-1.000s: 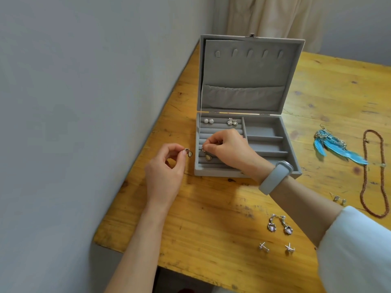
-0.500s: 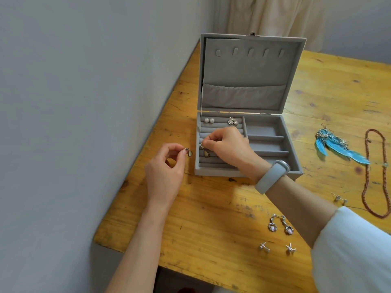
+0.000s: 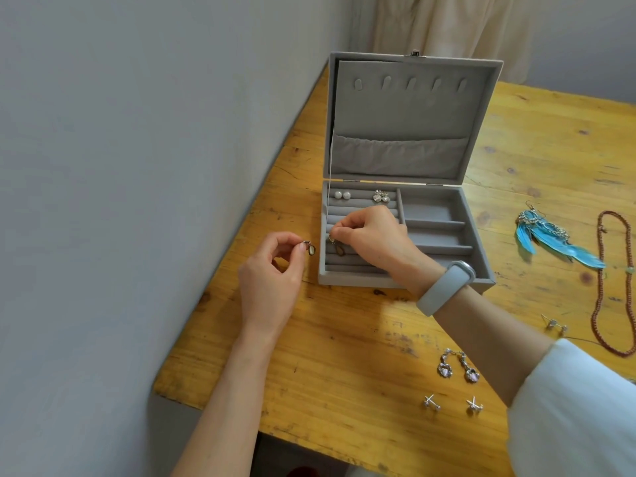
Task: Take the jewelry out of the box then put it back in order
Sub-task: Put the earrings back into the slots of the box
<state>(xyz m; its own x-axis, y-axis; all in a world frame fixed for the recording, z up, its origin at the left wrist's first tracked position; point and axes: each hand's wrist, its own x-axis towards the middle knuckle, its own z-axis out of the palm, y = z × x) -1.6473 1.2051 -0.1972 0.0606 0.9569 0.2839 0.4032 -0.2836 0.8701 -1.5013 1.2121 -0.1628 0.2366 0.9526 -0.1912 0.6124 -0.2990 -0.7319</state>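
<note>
A grey velvet jewelry box (image 3: 478,270) stands open on the wooden table, its lid upright. Pearl studs (image 3: 342,194) and silver earrings (image 3: 381,196) sit in its top ring row. My right hand (image 3: 375,237) reaches over the box's ring rows and pinches a small drop earring (image 3: 339,247) by its hook, the drop lying on a lower row. My left hand (image 3: 272,280) hovers just left of the box and pinches the matching drop earring (image 3: 310,248) between thumb and forefinger.
On the table to the right lie blue feather earrings (image 3: 550,241), a brown bead necklace (image 3: 616,284) and small silver studs (image 3: 554,324). Nearer me lie silver drop earrings (image 3: 457,368) and two cross studs (image 3: 452,403). A grey wall runs along the table's left edge.
My right hand has shifted slightly up and back over the ring rows with its earring. The left hand has stayed put with its earring.
</note>
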